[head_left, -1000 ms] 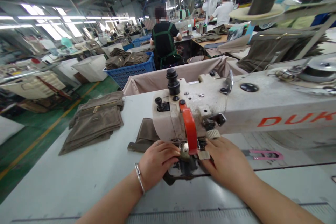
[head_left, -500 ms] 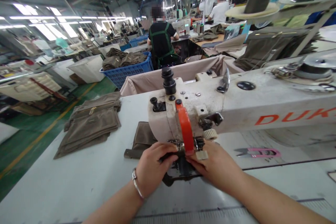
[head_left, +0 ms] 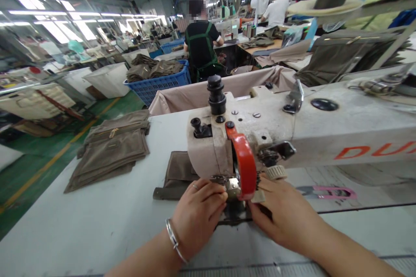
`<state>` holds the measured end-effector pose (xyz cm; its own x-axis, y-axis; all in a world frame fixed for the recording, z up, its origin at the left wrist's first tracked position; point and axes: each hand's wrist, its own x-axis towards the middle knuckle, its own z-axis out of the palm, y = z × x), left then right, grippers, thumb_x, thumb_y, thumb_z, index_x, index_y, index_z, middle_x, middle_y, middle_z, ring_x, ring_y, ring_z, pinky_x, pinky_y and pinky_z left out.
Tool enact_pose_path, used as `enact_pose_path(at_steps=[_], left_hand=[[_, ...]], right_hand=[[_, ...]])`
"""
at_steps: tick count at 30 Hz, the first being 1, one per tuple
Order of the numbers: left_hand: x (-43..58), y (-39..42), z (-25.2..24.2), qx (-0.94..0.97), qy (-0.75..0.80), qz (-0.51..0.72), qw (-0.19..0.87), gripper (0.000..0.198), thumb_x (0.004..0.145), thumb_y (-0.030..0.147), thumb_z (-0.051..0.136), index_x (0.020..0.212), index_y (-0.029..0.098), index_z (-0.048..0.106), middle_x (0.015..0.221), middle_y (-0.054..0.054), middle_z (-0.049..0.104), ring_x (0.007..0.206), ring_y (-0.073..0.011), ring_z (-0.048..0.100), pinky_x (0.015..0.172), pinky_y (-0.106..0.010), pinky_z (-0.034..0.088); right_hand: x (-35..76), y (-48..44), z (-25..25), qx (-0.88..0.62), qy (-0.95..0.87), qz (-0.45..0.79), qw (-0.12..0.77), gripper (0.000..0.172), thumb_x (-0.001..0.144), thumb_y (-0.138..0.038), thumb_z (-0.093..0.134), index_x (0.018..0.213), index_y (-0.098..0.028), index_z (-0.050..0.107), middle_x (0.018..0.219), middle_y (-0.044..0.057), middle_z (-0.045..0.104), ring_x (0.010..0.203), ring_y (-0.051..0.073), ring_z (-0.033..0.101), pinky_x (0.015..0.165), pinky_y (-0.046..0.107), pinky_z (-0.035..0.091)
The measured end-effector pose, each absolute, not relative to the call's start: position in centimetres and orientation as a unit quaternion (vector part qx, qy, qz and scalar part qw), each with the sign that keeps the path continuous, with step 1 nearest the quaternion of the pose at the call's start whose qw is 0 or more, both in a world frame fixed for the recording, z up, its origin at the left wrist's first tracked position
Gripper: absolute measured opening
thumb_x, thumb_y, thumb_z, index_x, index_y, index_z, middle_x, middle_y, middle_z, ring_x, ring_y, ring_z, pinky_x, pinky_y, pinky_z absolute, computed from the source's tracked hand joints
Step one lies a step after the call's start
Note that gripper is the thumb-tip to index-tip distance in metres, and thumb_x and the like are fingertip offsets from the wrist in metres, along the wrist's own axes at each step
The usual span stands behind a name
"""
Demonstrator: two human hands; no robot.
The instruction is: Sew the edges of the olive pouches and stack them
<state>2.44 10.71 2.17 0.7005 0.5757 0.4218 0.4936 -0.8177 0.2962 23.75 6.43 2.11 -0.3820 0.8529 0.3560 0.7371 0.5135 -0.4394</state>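
- Flat brown fabric piece (head_left: pixel 178 165) lies just beyond the left grip (head_left: pixel 203 210), which curls; pinching, cannot tell.
- Right grip (head_left: pixel 279 210): beside curved red guard (head_left: pixel 246 166); closure, cannot tell.

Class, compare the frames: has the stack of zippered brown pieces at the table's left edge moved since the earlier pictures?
No: the stack keeps its place against the table's left edge, shifting neither way along it.

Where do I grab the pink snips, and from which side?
Probably by the pink handle, coming from the near right: the snips' blades point left toward the right hand, and the machine arm stands behind them.
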Motion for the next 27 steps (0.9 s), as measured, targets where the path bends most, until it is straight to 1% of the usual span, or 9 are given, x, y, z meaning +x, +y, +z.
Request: enact_pose_path(at_steps=[3, 7, 9, 12, 17, 20, 24, 27], left_hand=[[2.7, 10.7, 2.2, 0.909, 0.293, 0.273, 0.117, 0.016, 0.092, 0.016, 0.052, 0.096, 0.02, 0.067, 0.095, -0.003, 0.067, 0.089, -0.0189, 0.061, 0.086, -0.036, 0.051], [2.9, 10.7, 2.0, 0.902, 0.297, 0.285, 0.133, 0.018, 0.095, 0.016, 0.049, 0.094, 0.02, 0.066, 0.093, -0.002, 0.067, 0.087, -0.0171, 0.061, 0.084, -0.034, 0.051], [2.8, 10.7, 1.9, 0.893, 0.307, 0.299, 0.138, 0.015, 0.093, 0.017, 0.052, 0.092, 0.02, 0.067, 0.092, -0.002, 0.068, 0.088, -0.0168, 0.062, 0.084, -0.033, 0.052], [2.7, 10.6, 1.7, 0.89, 0.308, 0.311, 0.129, 0.012, 0.092, 0.021, 0.056, 0.094, 0.021, 0.067, 0.093, -0.002, 0.069, 0.09, -0.017, 0.063, 0.085, -0.033, 0.052], [2.8, 11.1, 1.8, 0.918, 0.253, 0.296, 0.072, 0.028, 0.1, 0.022, 0.039, 0.092, 0.017, 0.065, 0.09, -0.003, 0.07, 0.085, -0.0147, 0.064, 0.082, -0.031, 0.052], [3.0, 11.6, 1.8, 0.92, 0.247, 0.3, 0.058, 0.033, 0.101, 0.025, 0.035, 0.09, 0.017, 0.064, 0.089, -0.003, 0.07, 0.083, -0.0145, 0.064, 0.081, -0.031, 0.052], [3.2, 12.3, 1.3, 0.919, 0.262, 0.291, 0.044, 0.026, 0.098, 0.02, 0.042, 0.088, 0.018, 0.065, 0.09, -0.003, 0.07, 0.084, -0.0155, 0.065, 0.08, -0.029, 0.053], [3.3, 13.0, 0.7, 0.921, 0.274, 0.273, 0.044, 0.018, 0.094, 0.015, 0.049, 0.088, 0.018, 0.066, 0.089, -0.003, 0.07, 0.084, -0.0162, 0.064, 0.081, -0.029, 0.053]], right_hand=[[23.6, 6.3, 1.8, -0.484, -0.821, 0.108, 0.283, 0.013, 0.087, -0.016, 0.051, 0.093, -0.019, 0.062, 0.094, 0.007, 0.063, 0.09, 0.023, 0.056, 0.078, 0.039, 0.048], [23.2, 6.7, 1.0, -0.431, -0.84, 0.095, 0.317, 0.019, 0.091, -0.016, 0.051, 0.102, -0.023, 0.064, 0.096, 0.004, 0.067, 0.092, 0.022, 0.059, 0.08, 0.038, 0.05], [23.1, 6.8, 0.7, -0.431, -0.833, 0.084, 0.335, 0.022, 0.092, -0.016, 0.05, 0.107, -0.024, 0.065, 0.1, 0.005, 0.068, 0.09, 0.021, 0.061, 0.078, 0.037, 0.051], [23.0, 6.8, 0.4, -0.441, -0.827, 0.073, 0.342, 0.023, 0.092, -0.016, 0.049, 0.106, -0.024, 0.066, 0.101, 0.006, 0.069, 0.089, 0.021, 0.062, 0.076, 0.036, 0.052], [22.9, 6.6, 0.0, -0.445, -0.828, 0.074, 0.334, 0.022, 0.092, -0.015, 0.049, 0.103, -0.023, 0.067, 0.099, 0.006, 0.07, 0.086, 0.021, 0.064, 0.073, 0.036, 0.053], [22.9, 6.8, -0.3, -0.451, -0.831, 0.062, 0.319, 0.022, 0.091, -0.015, 0.049, 0.101, -0.022, 0.068, 0.098, 0.007, 0.07, 0.086, 0.022, 0.064, 0.073, 0.037, 0.054], [23.0, 7.2, -0.6, -0.461, -0.834, 0.052, 0.298, 0.024, 0.091, -0.012, 0.048, 0.1, -0.02, 0.069, 0.1, 0.008, 0.07, 0.089, 0.025, 0.063, 0.075, 0.039, 0.054], [22.9, 7.5, -0.8, -0.482, -0.826, 0.04, 0.29, 0.024, 0.09, -0.013, 0.049, 0.102, -0.019, 0.069, 0.099, 0.009, 0.07, 0.088, 0.027, 0.063, 0.074, 0.04, 0.054]])
